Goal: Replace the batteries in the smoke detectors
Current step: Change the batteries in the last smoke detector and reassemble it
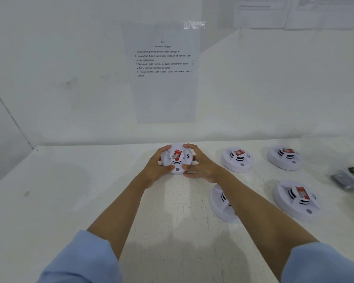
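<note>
A round white smoke detector with a red label on its face is held just above the white table, near the back wall. My left hand grips its left side and my right hand grips its right side, thumbs on the front rim. Several more white detectors lie face up to the right: one beside my right hand, one farther right, one at the near right, and one partly hidden under my right forearm.
A printed instruction sheet hangs on the wall behind the held detector. A clear bag with dark batteries lies at the table's right edge. A wall corner stands at the left.
</note>
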{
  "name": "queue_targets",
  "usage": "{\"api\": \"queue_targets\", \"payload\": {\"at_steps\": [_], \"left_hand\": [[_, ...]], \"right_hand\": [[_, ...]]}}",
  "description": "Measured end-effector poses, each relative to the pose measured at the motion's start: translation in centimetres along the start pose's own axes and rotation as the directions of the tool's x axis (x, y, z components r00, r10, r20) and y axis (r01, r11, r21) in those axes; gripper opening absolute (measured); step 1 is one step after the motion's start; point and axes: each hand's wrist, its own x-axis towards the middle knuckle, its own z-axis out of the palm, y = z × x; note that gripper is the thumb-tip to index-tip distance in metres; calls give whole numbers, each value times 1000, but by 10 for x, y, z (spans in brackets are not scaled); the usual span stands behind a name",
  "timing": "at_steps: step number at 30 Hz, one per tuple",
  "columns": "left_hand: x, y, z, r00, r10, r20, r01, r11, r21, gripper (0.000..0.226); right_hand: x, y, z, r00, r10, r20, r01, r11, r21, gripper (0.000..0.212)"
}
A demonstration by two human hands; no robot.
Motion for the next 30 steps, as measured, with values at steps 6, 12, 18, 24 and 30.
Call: {"api": "queue_targets", "payload": {"at_steps": [6,12,18,24,30], "left_hand": [[0,-1,0,1000,9,-2,-9,1000,-8,58],[0,-1,0,1000,-6,-3,6,1000,-26,59],[-1,0,0,1000,2,0,-2,1000,-10,59],[-2,2,1,1000,1,0,-1,1000,-10,57],[-3,3,2,1000,-5,-5,5,1000,-23,59]], "right_hand": [[0,0,0,1000,-1,1,1,1000,-1,59],[1,0,0,1000,-4,-3,4,1000,-10,58],[1,0,0,1000,-3,-9,3,1000,-21,59],[2,0,0,1000,-2,-9,2,1000,-22,59],[2,1,0,1000,-10,-6,10,1000,-23,59]]}}
